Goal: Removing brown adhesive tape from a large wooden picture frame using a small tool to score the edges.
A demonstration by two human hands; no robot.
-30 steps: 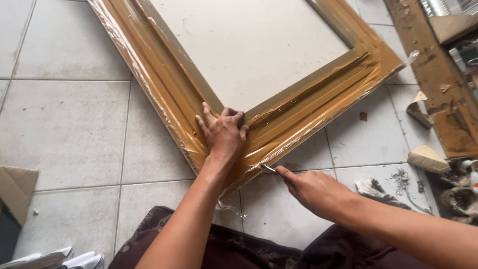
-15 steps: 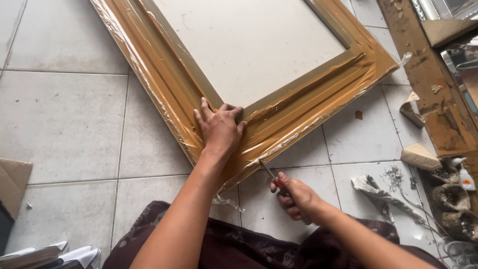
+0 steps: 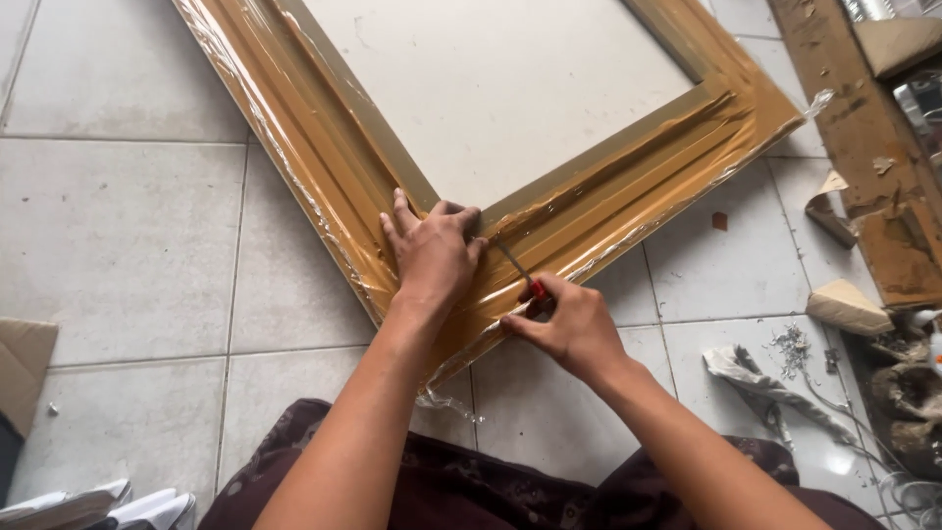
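Note:
A large golden-brown picture frame [image 3: 294, 128] wrapped in clear plastic film lies flat on the tiled floor, with a pale backing board [image 3: 500, 88] inside it. My left hand [image 3: 432, 250] presses flat on the frame's near corner, fingers spread. My right hand [image 3: 569, 324] grips a small cutter [image 3: 520, 270] with a red handle. Its thin blade points up and left onto the wrapped corner, just right of my left fingers.
A paint-stained wooden plank [image 3: 863, 147] runs along the right. Torn paper scraps [image 3: 849, 306], crumpled plastic [image 3: 756, 378] and debris lie on the tiles at the right. Cardboard [image 3: 22, 368] and white papers [image 3: 88, 505] sit at the left. Dark patterned cloth [image 3: 510, 491] covers my lap.
My right hand has moved up and left from the floor beside the frame, bringing the cutter's blade onto the wrapped corner. My left hand has stayed pressed on the corner.

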